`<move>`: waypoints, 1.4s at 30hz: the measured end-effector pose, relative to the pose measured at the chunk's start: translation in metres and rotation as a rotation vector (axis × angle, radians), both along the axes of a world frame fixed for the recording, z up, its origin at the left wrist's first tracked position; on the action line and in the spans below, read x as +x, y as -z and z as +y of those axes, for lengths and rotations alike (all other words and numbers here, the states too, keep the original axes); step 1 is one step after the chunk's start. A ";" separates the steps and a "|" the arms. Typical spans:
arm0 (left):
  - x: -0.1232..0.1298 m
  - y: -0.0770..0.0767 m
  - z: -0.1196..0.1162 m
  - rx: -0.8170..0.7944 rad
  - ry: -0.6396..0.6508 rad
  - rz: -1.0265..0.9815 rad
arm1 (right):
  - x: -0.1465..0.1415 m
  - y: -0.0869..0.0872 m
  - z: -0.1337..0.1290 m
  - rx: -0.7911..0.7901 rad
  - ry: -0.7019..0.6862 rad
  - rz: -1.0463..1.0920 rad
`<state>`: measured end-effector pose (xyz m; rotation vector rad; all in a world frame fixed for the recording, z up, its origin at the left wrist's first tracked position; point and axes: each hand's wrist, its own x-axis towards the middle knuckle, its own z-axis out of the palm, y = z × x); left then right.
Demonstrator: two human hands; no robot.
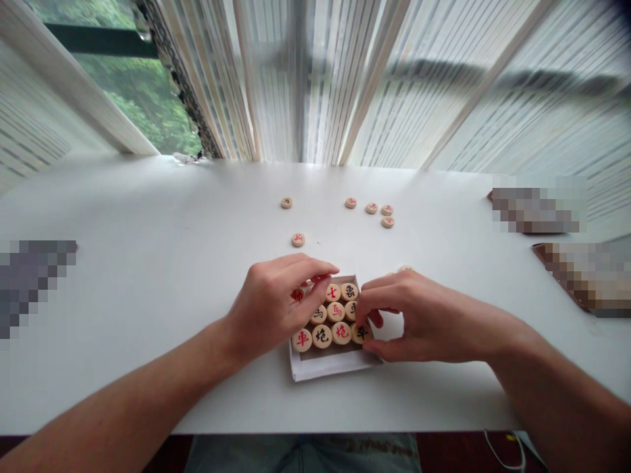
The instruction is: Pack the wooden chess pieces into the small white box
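A shallow white cardboard box (323, 370) holds rows of round wooden Chinese chess pieces with red or black characters. My left hand (280, 295) curls over the far left part of the box, thumb and fingertips close together, covering some pieces; whether they grip one is hidden. A red-marked piece (302, 339) lies at the near left corner. My right hand (419, 315) is at the right side of the box, thumb and forefinger closed around a black-marked chess piece (361, 334) at the end of the near row. Beside it lies a red-marked piece (341, 333).
Beyond the box, a red-marked piece (298, 240) and a black-marked one (286, 203) lie loose on the white table (148, 263). Several more red pieces (371, 208) sit farther right. Another piece (406, 269) shows behind my right hand. Blurred-out objects (535, 210) rest at both sides.
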<state>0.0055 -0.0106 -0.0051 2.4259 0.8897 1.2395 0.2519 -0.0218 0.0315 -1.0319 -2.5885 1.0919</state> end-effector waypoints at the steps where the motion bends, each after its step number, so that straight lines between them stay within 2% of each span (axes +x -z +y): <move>1: 0.000 0.000 0.000 0.000 -0.001 0.001 | 0.000 0.000 0.000 0.003 0.002 -0.001; 6: 0.000 0.001 0.001 0.007 -0.009 0.004 | 0.002 0.001 0.001 0.022 -0.003 0.013; 10: -0.001 0.000 0.002 0.016 -0.028 0.001 | 0.006 0.004 0.005 0.114 0.029 0.151; 12: -0.003 -0.001 0.005 0.012 -0.066 -0.001 | 0.007 0.007 0.009 0.200 0.144 0.254; 16: -0.011 -0.004 0.016 -0.074 -0.189 -0.066 | 0.010 0.019 0.019 0.275 0.519 0.410; 18: -0.016 -0.005 0.022 -0.130 -0.267 -0.114 | 0.010 0.025 0.023 0.269 0.629 0.467; 20: -0.022 -0.006 0.028 -0.173 -0.339 -0.156 | 0.009 0.030 0.026 0.261 0.676 0.486; 27: -0.030 -0.002 0.040 -0.204 -0.409 -0.128 | 0.012 0.037 0.033 0.273 0.709 0.481; 34: -0.031 0.004 0.045 -0.223 -0.406 -0.022 | 0.016 0.040 0.039 0.310 0.743 0.483; 42: -0.032 0.008 0.053 -0.227 -0.385 0.101 | 0.014 0.041 0.038 0.347 0.712 0.431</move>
